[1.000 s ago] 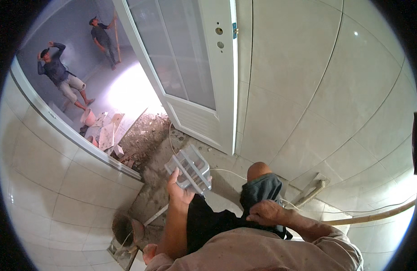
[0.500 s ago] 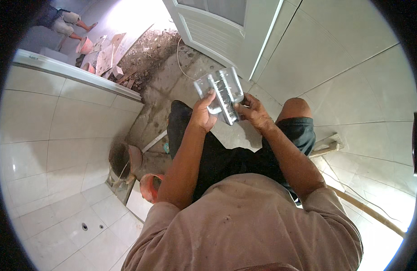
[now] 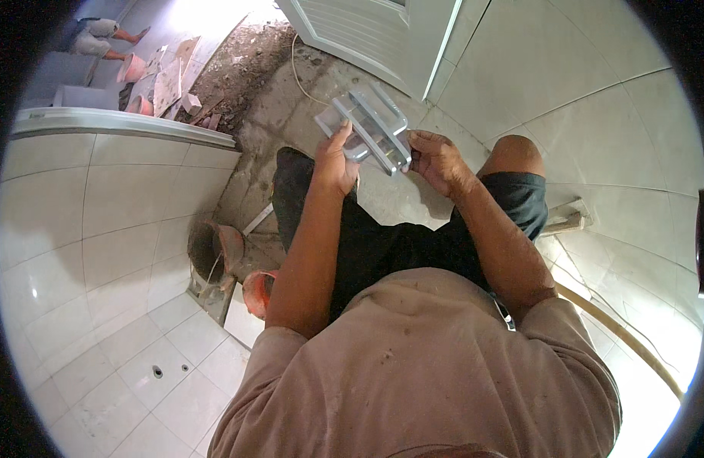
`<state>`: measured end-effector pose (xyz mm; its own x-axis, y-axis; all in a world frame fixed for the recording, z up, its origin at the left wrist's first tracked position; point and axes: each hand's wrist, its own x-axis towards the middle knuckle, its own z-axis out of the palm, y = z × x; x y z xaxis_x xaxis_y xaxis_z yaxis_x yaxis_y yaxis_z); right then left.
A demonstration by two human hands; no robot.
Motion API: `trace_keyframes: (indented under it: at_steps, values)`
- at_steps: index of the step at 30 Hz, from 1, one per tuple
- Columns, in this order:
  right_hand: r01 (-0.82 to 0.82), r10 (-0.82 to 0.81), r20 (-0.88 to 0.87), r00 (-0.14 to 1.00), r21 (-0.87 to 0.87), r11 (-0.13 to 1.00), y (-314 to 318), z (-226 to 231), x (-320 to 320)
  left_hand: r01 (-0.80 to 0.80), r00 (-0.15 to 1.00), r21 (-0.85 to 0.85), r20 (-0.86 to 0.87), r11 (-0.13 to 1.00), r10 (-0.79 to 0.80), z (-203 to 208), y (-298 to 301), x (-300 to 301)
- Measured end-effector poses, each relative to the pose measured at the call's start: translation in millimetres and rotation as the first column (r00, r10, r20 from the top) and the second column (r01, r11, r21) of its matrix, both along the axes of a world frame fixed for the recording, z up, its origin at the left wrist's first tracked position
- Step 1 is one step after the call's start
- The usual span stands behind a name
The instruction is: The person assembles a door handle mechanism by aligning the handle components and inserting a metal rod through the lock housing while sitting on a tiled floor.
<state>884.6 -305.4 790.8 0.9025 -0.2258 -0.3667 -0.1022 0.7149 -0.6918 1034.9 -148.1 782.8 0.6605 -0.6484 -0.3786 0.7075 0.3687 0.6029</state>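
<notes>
A clear plastic package [image 3: 361, 128], boxy with greyish ridged edges, is held tilted in front of my knees, over the floor. My left hand [image 3: 338, 162] is closed round its near left side, with the thumb laid over the top face. At the package's right end, my right hand [image 3: 436, 160] has its fingers curled and pinched at the edge. Its fingertips are partly hidden there. Whatever may be inside the package is too small to make out.
A white panelled door [image 3: 367, 46] stands open ahead. Beyond a sill at far left are rubble [image 3: 230, 69], orange buckets [image 3: 132, 69] and another person's legs [image 3: 100, 38]. A dirty bucket [image 3: 214, 248] and an orange one [image 3: 258, 292] stand left; a wooden pole [image 3: 619, 328] lies right.
The package has shifted slightly up and left in the view and turned, showing its ridged edges. My right hand has moved out toward the package's right edge. The view has tilted a little.
</notes>
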Motion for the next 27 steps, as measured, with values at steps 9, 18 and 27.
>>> trace_keyframes:
  at_steps: [9,18,27]
  values:
    - [-0.017,0.014,-0.045,0.999,-0.067,0.998,3.9,-12.4,-6.7,0.045,0.993,0.008,0.111,0.999,-0.046,-3.4,0.4,1.4]
    - [0.100,-0.126,-0.065,0.990,-0.310,0.946,7.4,-9.4,-8.1,-0.020,0.966,0.079,0.257,0.997,-0.001,-0.1,-5.0,-3.7]
    - [0.137,-0.117,0.096,0.988,-0.894,0.426,20.3,-3.4,-10.6,0.077,0.970,0.169,0.215,0.983,-0.112,-16.9,-5.2,-4.2]
